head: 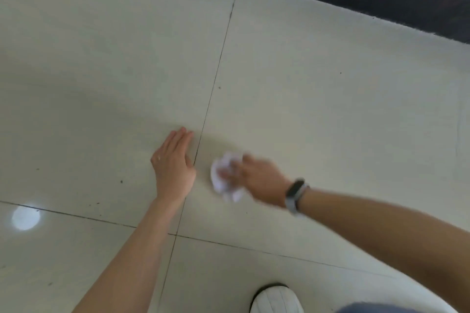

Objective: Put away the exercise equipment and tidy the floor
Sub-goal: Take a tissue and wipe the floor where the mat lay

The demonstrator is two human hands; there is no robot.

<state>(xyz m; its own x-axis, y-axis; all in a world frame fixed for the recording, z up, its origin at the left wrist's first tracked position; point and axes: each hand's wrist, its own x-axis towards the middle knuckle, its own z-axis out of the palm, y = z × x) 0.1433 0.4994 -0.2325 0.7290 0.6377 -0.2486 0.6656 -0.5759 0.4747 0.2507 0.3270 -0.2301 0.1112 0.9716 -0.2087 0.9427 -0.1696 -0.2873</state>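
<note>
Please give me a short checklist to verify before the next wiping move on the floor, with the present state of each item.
1. Tissue held in right hand: ok, though blurred.
2. Left hand flat on the floor for support, apart from the tissue: ok.
3. Tissue touching the floor: cannot tell, blur.
4. Dark specks left of the left hand wiped away: not ok.
5. Shoe away from the wiping area: ok.
6. Exercise equipment put away: cannot tell, none in view.

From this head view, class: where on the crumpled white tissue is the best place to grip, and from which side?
Grip the crumpled tissue from above, fingers curled over its bunched middle, as the right hand does: it lies low on the floor tile, its edges loose and thin.
</note>
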